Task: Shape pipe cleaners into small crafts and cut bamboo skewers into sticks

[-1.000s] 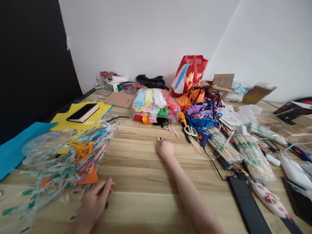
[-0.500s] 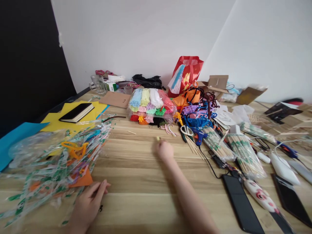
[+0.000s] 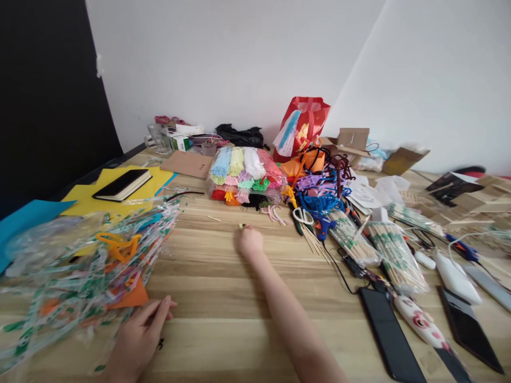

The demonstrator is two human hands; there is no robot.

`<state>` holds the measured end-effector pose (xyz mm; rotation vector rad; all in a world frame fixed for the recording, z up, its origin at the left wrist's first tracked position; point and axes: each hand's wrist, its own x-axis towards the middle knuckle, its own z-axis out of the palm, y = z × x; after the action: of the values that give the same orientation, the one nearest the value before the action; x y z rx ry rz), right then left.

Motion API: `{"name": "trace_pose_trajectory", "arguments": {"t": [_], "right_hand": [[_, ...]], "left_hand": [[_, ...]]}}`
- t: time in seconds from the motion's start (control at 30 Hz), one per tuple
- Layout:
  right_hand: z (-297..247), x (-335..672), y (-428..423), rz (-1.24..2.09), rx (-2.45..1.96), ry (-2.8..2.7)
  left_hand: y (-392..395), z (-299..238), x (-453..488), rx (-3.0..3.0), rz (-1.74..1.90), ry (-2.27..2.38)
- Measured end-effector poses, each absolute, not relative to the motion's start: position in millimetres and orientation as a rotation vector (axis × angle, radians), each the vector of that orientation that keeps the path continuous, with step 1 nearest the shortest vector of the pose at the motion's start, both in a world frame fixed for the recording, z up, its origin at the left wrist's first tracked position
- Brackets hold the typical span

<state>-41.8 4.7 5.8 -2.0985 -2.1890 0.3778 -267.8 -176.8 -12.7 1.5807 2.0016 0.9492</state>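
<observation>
My right hand (image 3: 251, 242) reaches out over the middle of the wooden table (image 3: 207, 287), fingers closed together. At its fingertips shows a small pale yellow piece (image 3: 241, 226), too small to name. Close to the front edge of the view, my left hand (image 3: 139, 332) rests with its fingers curled in; whatever they may hold is hidden. A small black piece (image 3: 160, 344) lies beside that hand. Just beyond it are an orange paper scrap (image 3: 133, 293) and a heap of clear-and-green plastic wrappers (image 3: 90, 282).
A bag of coloured pipe cleaners (image 3: 243, 170) lies ahead. Scissors (image 3: 302, 215), wooden sticks (image 3: 315, 242), a blue glue gun (image 3: 326, 226) and bagged sticks (image 3: 395, 255) are on the right, with a black phone (image 3: 389, 332) nearer. A black notebook (image 3: 123, 185) sits on yellow sheets (image 3: 80, 202).
My right hand has moved left across the table, the small yellow piece still at its fingertips. My left hand has hardly moved. The whole view has shifted slightly.
</observation>
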Motion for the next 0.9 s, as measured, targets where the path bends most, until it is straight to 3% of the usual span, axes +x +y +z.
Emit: {"name": "trace_pose_trajectory", "arguments": {"t": [0.23, 0.5, 0.6, 0.9], "right_hand": [[12.4, -102.1, -59.1, 0.475, -1.73, -2.332], [19.7, 65.9, -39.0, 0.302, -2.398, -1.761], [15.5, 86.7, -28.4, 0.269, -2.475, -1.701], [2.1, -88.1, -12.6, 0.422, -1.88, -2.294]], "left_hand": [[-176.9, -11.2, -267.9, 1.621, 0.939, 2.039], [-176.6, -14.4, -269.7, 1.642, 0.937, 1.985], [-175.7, -14.6, -269.9, 1.669, 0.931, 1.984], [-179.5, -9.8, -267.5, 1.616, 0.945, 2.01]]}}
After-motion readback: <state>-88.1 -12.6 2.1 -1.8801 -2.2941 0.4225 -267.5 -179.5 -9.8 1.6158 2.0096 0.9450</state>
